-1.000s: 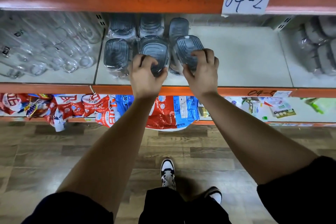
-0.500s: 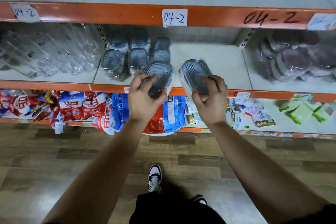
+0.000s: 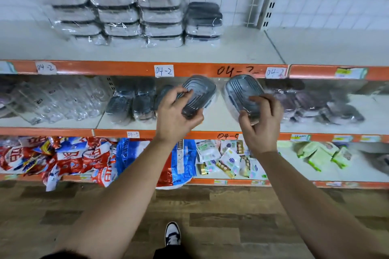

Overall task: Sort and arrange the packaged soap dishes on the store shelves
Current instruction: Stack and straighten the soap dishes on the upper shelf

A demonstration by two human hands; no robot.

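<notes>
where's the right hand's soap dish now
Head view, right of centre: the right hand holds the wrapped soap dish up before the middle shelf, below the handwritten 04-2.

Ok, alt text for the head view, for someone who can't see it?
The left hand and right hand each hold a plastic-wrapped grey soap dish, the left dish and right dish apart, in front of the middle shelf. More wrapped dishes sit grouped on that shelf, left of the hands; stacked wrapped boxes stand on the shelf above.
</notes>
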